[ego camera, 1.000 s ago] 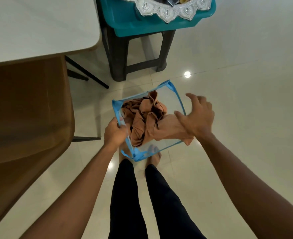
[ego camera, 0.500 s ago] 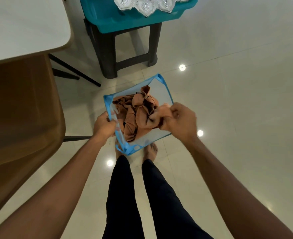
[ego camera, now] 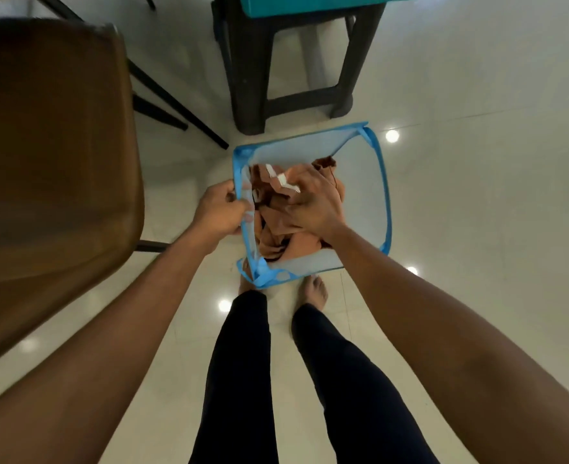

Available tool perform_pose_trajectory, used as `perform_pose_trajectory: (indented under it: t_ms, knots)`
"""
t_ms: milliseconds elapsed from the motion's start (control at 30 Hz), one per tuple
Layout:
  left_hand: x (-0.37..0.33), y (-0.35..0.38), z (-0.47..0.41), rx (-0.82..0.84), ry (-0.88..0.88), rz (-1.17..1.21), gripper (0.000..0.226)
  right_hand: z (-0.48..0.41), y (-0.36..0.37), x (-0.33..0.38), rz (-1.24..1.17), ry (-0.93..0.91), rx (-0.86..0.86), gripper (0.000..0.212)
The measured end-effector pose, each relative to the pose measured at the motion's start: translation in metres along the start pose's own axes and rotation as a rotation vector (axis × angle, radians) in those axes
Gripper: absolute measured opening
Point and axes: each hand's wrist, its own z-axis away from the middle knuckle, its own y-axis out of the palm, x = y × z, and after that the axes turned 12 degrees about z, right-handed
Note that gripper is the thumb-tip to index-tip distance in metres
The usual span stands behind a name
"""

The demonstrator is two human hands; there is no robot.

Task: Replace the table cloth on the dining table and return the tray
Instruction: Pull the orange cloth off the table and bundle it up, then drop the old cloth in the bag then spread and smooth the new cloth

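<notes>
A blue-trimmed mesh basket (ego camera: 373, 195) stands on the floor just in front of my feet. Inside it lies a crumpled orange-brown table cloth (ego camera: 276, 236) with a white label showing. My left hand (ego camera: 219, 212) pinches the basket's left rim. My right hand (ego camera: 313, 202) is down inside the basket, fingers pressed into the cloth and closed on a fold of it. The dining table and the tray's contents are out of view.
A brown chair (ego camera: 52, 145) fills the left side, its black legs (ego camera: 175, 105) angling toward the basket. A dark plastic stool (ego camera: 253, 78) carrying a teal tray (ego camera: 309, 1) stands directly behind the basket. Glossy pale floor tiles (ego camera: 477, 162) extend to the right.
My right hand went from the basket's right edge to the cloth and pushed it down inside. My view tilted downward and closer; the white table has left the frame.
</notes>
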Motion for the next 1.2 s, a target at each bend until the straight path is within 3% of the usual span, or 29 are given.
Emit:
perform_pose_trajectory:
  t_ms: [100,200,300,367,433,567,733,867,1033,1200]
  knots:
    - [-0.006,-0.002,0.01,-0.004,-0.021,-0.049,0.023,0.018,-0.05,0.025,-0.21,0.002,0.163,0.044]
    - [-0.024,-0.004,0.026,-0.023,-0.022,-0.14,0.02,0.044,-0.113,0.057,-0.356,0.201,0.357,0.027]
    - [-0.06,-0.009,0.057,-0.084,0.032,-0.183,0.035,0.053,-0.177,0.072,-0.544,0.288,0.354,0.036]
    - [-0.081,-0.01,0.074,-0.091,0.09,-0.232,0.039,0.052,-0.205,0.072,-0.623,0.325,0.321,0.029]
    - [-0.107,-0.006,0.093,-0.049,0.14,-0.251,0.032,0.054,-0.241,0.08,-0.69,0.336,0.288,0.016]
    - [-0.183,0.016,0.133,0.053,0.293,-0.263,0.018,0.052,-0.323,0.086,-0.777,0.289,0.167,0.022]
    - [-0.264,0.035,0.167,0.144,0.494,-0.322,0.019,0.037,-0.397,0.08,-0.71,0.229,0.067,0.021]
    - [-0.317,0.029,0.157,0.089,0.576,-0.32,0.017,0.007,-0.432,0.071,-0.632,0.23,0.009,0.016]
    - [-0.375,0.009,0.106,-0.035,0.593,-0.285,0.019,-0.056,-0.46,0.066,-0.477,0.243,-0.079,0.018]
    - [-0.438,0.001,0.021,-0.029,0.591,-0.238,0.024,-0.154,-0.481,0.077,-0.345,0.277,-0.192,0.026]
